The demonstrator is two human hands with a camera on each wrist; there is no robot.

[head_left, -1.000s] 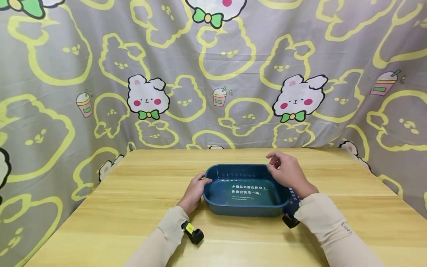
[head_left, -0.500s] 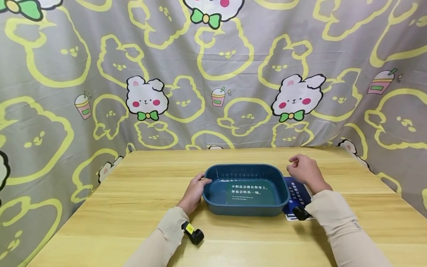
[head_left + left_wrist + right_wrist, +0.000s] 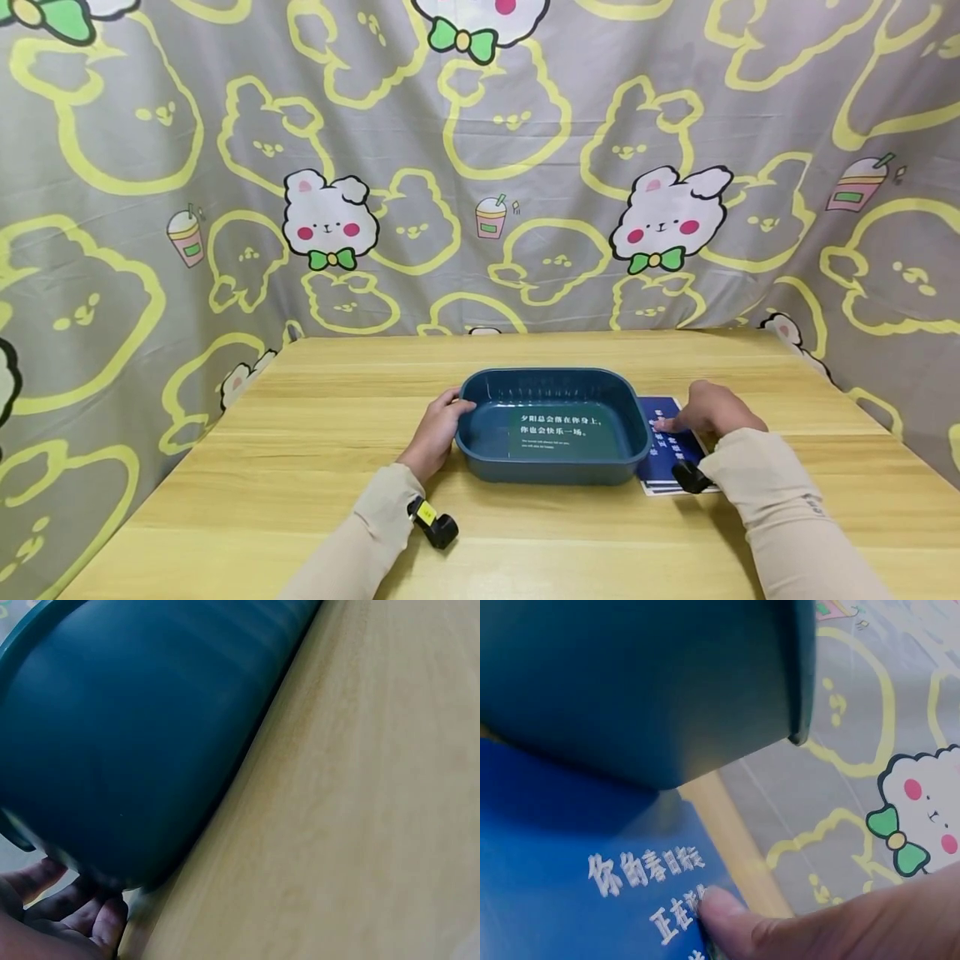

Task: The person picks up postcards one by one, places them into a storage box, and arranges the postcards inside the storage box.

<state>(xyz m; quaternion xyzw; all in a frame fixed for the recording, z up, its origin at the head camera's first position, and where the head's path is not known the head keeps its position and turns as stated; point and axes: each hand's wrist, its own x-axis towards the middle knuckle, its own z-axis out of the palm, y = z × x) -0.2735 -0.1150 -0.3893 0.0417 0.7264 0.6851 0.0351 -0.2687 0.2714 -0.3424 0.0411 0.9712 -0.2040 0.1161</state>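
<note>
My left hand (image 3: 435, 433) holds the left end of a dark teal plastic basin (image 3: 551, 473), its thumb over the rim. In the left wrist view its fingers (image 3: 109, 919) touch the basin's outer wall. Inside the basin lies a green booklet (image 3: 562, 446) with white lettering. At the basin's right end, a blue booklet (image 3: 660, 462) with white lettering lies on the table, with white edges showing beneath it. My right hand (image 3: 720, 408) is over that booklet. In the right wrist view its thumb (image 3: 731, 915) rests on the blue cover; the other fingers are hidden.
Everything stands on a light wooden table (image 3: 337, 400). A grey cartoon-print curtain (image 3: 450, 275) hangs behind it and at both sides. Small black cameras (image 3: 438, 525) are worn on both wrists.
My right hand has moved from above the basin's right rim, rightwards and down to the blue booklet, which is now more exposed. The left hand and basin have stayed in place.
</note>
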